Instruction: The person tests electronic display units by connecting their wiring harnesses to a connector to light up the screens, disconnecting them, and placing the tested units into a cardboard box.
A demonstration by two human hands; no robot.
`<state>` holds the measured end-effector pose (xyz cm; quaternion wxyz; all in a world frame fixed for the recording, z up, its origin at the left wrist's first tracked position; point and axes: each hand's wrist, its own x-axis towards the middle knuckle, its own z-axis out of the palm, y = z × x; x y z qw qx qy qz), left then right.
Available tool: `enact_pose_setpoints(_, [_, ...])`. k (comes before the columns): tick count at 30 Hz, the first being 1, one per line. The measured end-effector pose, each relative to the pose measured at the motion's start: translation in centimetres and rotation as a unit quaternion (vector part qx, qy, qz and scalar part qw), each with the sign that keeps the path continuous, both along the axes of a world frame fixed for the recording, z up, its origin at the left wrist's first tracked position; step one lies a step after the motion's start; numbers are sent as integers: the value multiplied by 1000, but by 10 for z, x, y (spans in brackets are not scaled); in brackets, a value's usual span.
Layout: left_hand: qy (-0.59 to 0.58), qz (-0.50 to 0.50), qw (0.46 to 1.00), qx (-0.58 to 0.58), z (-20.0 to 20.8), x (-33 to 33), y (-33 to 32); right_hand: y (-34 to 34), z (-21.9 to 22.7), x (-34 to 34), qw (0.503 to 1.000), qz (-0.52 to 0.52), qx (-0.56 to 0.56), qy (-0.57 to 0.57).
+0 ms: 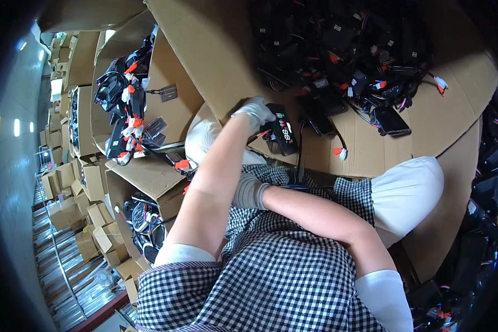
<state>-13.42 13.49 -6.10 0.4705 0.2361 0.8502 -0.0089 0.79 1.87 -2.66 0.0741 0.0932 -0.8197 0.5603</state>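
Note:
My left hand (254, 112), in a whitish glove, reaches up to a black display unit (285, 133) with lit white, red and green marks. Its fingers are closed at the unit's upper left edge. Thin coloured wires hang by that unit. Lower down, my right hand (250, 193) wears a grey striped glove and lies behind my left forearm, so its fingers are hidden. Just right of the lit unit, another black module (316, 116) lies on cardboard, and a cable ends in a red and white connector (340, 152).
A heap of black modules with wires (348, 55) fills the cardboard at the top. Left stands an open carton (163, 74) holding more wired modules (122, 99). Below it, another box contains bundled cables (146, 224). More modules (481, 221) lie along the right rim.

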Motion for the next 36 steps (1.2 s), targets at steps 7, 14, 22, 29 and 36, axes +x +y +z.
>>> enact_pose_setpoints(7, [135, -450, 882, 34, -15, -19, -38, 4, 36, -1, 995, 44, 6, -86])
enact_pose_setpoints(14, [19, -481, 873, -85, 12, 52, -31, -7, 3, 1, 997, -50, -52, 15])
enact_pose_setpoints(22, [53, -502, 863, 4, 26, 39, -51, 4, 38, 2, 988, 48, 56, -134])
enact_pose_setpoints(29, [-272, 225, 829, 433, 111, 44, -93, 4, 33, -6, 972, 80, 125, -182])
enact_pose_setpoints(36, [-200, 275, 741, 579, 148, 32, -115, 11, 35, 8, 980, 51, 99, -165])
